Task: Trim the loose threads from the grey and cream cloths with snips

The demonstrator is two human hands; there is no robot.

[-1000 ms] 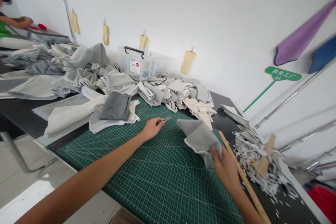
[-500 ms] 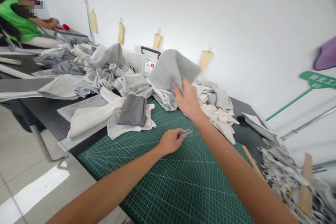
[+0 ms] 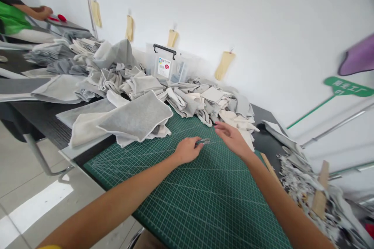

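My left hand (image 3: 187, 150) is closed around small thread snips (image 3: 203, 141), whose metal tips point right above the green cutting mat (image 3: 187, 194). My right hand (image 3: 230, 137) holds nothing; its fingers are stretched out over the mat, near the front of a heap of grey and white cloth pieces (image 3: 213, 95). To the left, a flat grey cloth with a pale edge (image 3: 137, 116) lies across a stack of white and grey cloths (image 3: 87, 126). It mostly covers the dark folded piece under it.
Behind the heap stands a clear plastic box (image 3: 163, 66) with a black handle. Yellow gloves (image 3: 225, 65) hang along the wall. Grey scraps (image 3: 304, 186) and a wooden strip (image 3: 320, 190) are at right. Another person (image 3: 14, 17) sits at the far left.
My right hand has let go of the grey cloth, which now lies on the left stack. That hand has moved right and down, emptied. My left hand still holds the snips.
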